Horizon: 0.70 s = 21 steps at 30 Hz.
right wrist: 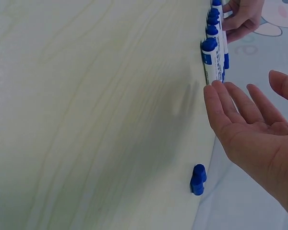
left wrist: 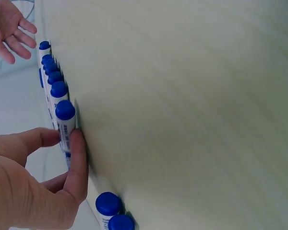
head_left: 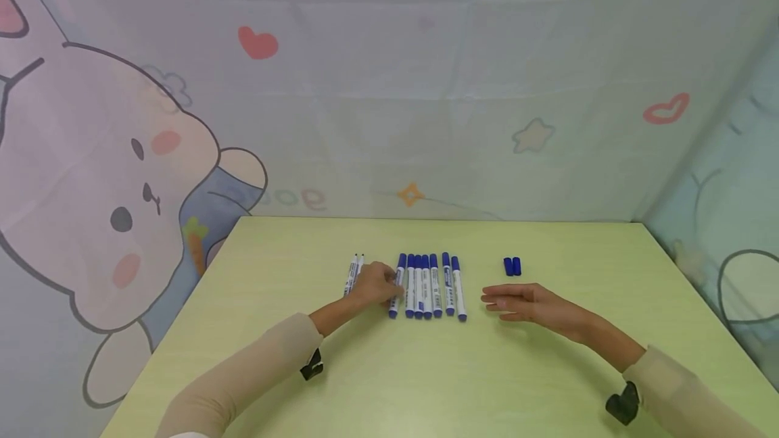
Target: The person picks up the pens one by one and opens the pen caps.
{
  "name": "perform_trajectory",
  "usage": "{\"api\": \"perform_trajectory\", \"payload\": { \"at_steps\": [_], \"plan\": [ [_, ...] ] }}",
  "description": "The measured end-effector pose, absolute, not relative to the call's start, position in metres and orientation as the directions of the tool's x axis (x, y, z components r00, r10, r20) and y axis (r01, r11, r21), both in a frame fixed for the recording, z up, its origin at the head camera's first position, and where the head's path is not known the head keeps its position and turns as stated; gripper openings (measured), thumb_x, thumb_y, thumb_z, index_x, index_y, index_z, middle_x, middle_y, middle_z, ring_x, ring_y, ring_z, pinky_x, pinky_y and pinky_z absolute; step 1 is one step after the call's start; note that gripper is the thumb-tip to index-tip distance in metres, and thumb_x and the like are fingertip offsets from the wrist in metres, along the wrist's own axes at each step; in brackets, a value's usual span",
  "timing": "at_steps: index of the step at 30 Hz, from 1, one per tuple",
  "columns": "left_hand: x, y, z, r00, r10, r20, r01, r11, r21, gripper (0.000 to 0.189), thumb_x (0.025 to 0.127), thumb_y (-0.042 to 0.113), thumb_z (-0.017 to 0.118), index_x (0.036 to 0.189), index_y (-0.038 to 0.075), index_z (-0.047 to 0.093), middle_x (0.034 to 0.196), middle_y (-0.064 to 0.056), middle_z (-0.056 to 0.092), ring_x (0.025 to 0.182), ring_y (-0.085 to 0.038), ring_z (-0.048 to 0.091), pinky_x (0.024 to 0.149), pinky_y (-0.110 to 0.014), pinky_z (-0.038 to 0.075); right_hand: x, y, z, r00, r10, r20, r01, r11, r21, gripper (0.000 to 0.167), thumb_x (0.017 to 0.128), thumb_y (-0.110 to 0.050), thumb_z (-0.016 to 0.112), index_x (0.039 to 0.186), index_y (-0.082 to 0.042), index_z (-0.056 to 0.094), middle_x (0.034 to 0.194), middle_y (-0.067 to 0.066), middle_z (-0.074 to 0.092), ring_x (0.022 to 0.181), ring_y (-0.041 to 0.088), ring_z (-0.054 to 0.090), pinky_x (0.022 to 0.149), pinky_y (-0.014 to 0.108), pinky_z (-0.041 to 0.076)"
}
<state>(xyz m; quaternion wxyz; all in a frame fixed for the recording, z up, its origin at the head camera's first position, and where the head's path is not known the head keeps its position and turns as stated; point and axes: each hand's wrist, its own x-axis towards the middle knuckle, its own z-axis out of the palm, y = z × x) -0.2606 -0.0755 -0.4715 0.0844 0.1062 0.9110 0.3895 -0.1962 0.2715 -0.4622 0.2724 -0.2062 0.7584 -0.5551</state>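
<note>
My left hand (head_left: 372, 286) pinches the leftmost capped marker (head_left: 399, 275) between thumb and fingers; it has a white barrel with blue ends. Alongside it lies a row of several similar capped markers (head_left: 427, 289), roughly parallel, with small gaps toward the right. Two uncapped markers (head_left: 351, 277) with dark tips lie left of the row, partly behind the left hand. Right of the row hovers my right hand (head_left: 535, 304), fingers extended and holding nothing. In the right wrist view its fingertips overlap the near marker (right wrist: 210, 57).
Two loose blue caps (head_left: 512, 266) lie side by side on the pale yellow table (head_left: 426, 377), beyond the right hand. A printed cloth backdrop (head_left: 389, 86) rises behind the table's far edge. Small black devices (head_left: 623, 403) sit at both wrists.
</note>
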Motion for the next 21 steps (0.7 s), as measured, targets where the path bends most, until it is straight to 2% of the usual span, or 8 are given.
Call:
{"api": "perform_trajectory", "payload": {
  "at_steps": [7, 14, 21],
  "plan": [
    [-0.257, -0.08, -0.471, -0.976, 0.214, -0.034, 0.11, 0.625, 0.773, 0.043, 0.09, 0.014, 0.075, 0.124, -0.01, 0.065, 0.1, -0.019, 0.074, 0.058, -0.014, 0.066, 0.054, -0.025, 0.057, -0.195, 0.271, -0.462, -0.766, -0.612, -0.199, 0.003, 0.305, -0.952, 0.057, 0.109, -0.025, 0.049, 0.156, 0.004, 0.034, 0.161, 0.026, 0.037, 0.148, 0.041, 0.039, 0.117, 0.048, 0.042],
    [-0.253, -0.082, -0.463, -0.978, 0.184, -0.097, 0.025, 0.567, 0.823, 0.042, 0.091, 0.019, 0.072, 0.125, -0.005, 0.065, 0.109, -0.018, 0.07, 0.067, -0.014, 0.066, 0.057, -0.025, 0.058, -0.197, 0.27, -0.464, -0.764, -0.615, -0.194, -0.002, 0.302, -0.953, 0.057, 0.109, -0.025, 0.05, 0.156, 0.003, 0.034, 0.161, 0.026, 0.037, 0.147, 0.042, 0.04, 0.116, 0.048, 0.042],
    [-0.25, -0.086, -0.458, -0.976, 0.191, -0.102, 0.032, 0.594, 0.804, 0.042, 0.096, 0.026, 0.069, 0.128, -0.002, 0.065, 0.116, -0.016, 0.067, 0.075, -0.015, 0.063, 0.061, -0.026, 0.055, -0.198, 0.269, -0.465, -0.763, -0.62, -0.184, -0.013, 0.299, -0.954, 0.057, 0.109, -0.026, 0.05, 0.156, 0.003, 0.035, 0.16, 0.026, 0.038, 0.147, 0.042, 0.04, 0.116, 0.046, 0.043]
  ]
}}
